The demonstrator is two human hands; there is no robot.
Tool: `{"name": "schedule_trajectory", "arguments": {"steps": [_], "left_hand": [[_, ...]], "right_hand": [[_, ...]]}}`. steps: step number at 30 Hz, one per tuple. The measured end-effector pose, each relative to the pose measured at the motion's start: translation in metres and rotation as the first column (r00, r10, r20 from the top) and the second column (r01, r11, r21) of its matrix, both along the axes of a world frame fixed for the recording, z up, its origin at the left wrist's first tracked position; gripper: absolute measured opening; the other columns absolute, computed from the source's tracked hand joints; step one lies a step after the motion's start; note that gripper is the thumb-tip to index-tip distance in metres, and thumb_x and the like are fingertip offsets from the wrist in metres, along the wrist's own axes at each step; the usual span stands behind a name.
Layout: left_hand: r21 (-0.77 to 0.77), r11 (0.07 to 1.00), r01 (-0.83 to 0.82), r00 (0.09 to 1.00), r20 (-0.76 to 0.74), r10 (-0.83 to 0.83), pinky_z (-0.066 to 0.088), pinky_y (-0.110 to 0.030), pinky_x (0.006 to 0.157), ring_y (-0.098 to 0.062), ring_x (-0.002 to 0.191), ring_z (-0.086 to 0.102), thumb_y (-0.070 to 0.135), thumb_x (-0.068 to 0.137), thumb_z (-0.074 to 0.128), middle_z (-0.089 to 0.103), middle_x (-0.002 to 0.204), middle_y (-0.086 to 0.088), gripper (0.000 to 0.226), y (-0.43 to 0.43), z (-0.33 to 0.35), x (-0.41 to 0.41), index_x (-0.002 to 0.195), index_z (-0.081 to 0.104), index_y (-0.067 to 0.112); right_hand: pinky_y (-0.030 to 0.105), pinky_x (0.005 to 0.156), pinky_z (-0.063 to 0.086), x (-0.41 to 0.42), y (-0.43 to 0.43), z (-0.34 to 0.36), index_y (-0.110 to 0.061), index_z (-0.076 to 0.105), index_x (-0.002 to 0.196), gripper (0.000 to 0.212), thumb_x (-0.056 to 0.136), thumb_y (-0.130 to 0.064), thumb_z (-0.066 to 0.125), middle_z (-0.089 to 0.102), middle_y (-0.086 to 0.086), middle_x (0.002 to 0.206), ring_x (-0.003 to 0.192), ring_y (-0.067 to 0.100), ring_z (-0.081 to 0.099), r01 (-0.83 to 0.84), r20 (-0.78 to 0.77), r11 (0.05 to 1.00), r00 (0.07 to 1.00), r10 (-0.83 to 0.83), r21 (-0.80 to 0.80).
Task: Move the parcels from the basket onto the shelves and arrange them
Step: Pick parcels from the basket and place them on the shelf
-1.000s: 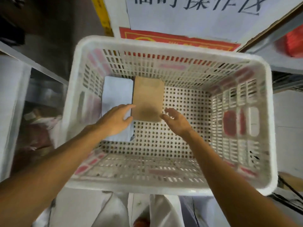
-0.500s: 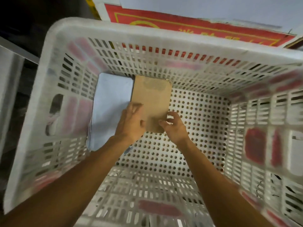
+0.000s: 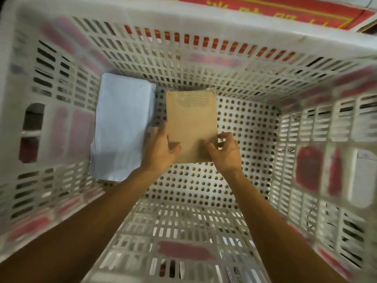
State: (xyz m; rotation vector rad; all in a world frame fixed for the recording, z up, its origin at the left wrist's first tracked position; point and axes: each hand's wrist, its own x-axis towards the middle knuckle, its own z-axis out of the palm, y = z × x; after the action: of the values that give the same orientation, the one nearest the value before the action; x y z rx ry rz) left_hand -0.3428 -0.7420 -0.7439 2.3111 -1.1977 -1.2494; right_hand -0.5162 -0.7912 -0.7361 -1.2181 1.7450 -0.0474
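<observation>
Deep in the white basket (image 3: 183, 19), the left hand (image 3: 158, 148) and right hand (image 3: 226, 152) are gripping the brown parcel (image 3: 191, 123) by its near corners. The white parcel (image 3: 122, 127) is lying just left of the left hand. Neither appears shelved yet.

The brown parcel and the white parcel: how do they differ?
The brown parcel is flat and stiff-looking; the white parcel is soft and wrinkled. The left hand and right hand grip the brown parcel; neither holds the white parcel, which lies left of it. Both are rectangular and inside the basket.
</observation>
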Motion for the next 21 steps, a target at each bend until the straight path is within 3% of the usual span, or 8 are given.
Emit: {"name": "schedule_trajectory", "arguments": {"steps": [3,7,11,14,21], "left_hand": [[-0.021,0.985,-0.172,0.972,-0.167,0.167,0.051,-0.041,0.095,-0.018,0.109,0.058,0.023,0.085,0.070,0.050,0.131,-0.005,0.070,0.001,-0.008,0.001,0.146,0.035,0.023],[0.109,0.932,-0.344,0.863,-0.354,0.360,0.050,-0.041,0.097,-0.014,0.113,0.056,0.017,0.084,0.072,0.051,0.135,0.001,0.078,-0.003,-0.009,0.004,0.148,0.029,0.028],[0.200,0.931,-0.307,0.785,-0.499,0.366,0.052,-0.039,0.094,-0.011,0.113,0.058,0.010,0.081,0.072,0.056,0.133,0.004,0.087,-0.011,-0.019,0.016,0.150,0.024,0.031],[0.207,0.927,-0.313,0.741,-0.557,0.375,0.054,-0.034,0.088,-0.004,0.109,0.059,0.013,0.079,0.074,0.057,0.131,0.008,0.091,-0.004,-0.032,0.021,0.150,0.021,0.035],[0.156,0.931,-0.330,0.710,-0.609,0.353,0.056,-0.039,0.087,-0.008,0.110,0.062,0.022,0.079,0.076,0.059,0.129,0.010,0.082,0.007,-0.022,0.019,0.146,0.032,0.038]], "right_hand": [[0.042,0.095,0.053,0.003,0.000,-0.006,-0.015,0.047,0.133,0.040,0.096,-0.025,0.058,0.053,0.010,0.130,0.111,0.022,0.057,0.101,0.092,0.995,0.991,-0.099,-0.015],[0.034,0.098,0.050,0.007,0.003,-0.008,-0.016,0.045,0.140,0.047,0.095,-0.017,0.059,0.053,0.002,0.134,0.116,0.015,0.054,0.209,0.225,0.977,0.954,-0.196,-0.035],[0.038,0.100,0.050,0.005,-0.012,-0.021,-0.022,0.036,0.149,0.063,0.092,-0.024,0.065,0.050,-0.002,0.143,0.121,0.016,0.053,0.190,0.368,0.976,0.904,-0.215,0.104],[0.029,0.094,0.051,0.000,-0.019,-0.031,-0.027,0.038,0.147,0.065,0.090,-0.023,0.068,0.052,-0.002,0.140,0.120,0.014,0.055,0.177,0.456,0.971,0.860,-0.231,0.158],[0.028,0.088,0.051,-0.008,-0.018,-0.017,-0.031,0.041,0.145,0.065,0.087,-0.027,0.071,0.056,-0.005,0.134,0.114,0.013,0.058,0.176,0.450,0.970,0.862,-0.235,0.168]]}}
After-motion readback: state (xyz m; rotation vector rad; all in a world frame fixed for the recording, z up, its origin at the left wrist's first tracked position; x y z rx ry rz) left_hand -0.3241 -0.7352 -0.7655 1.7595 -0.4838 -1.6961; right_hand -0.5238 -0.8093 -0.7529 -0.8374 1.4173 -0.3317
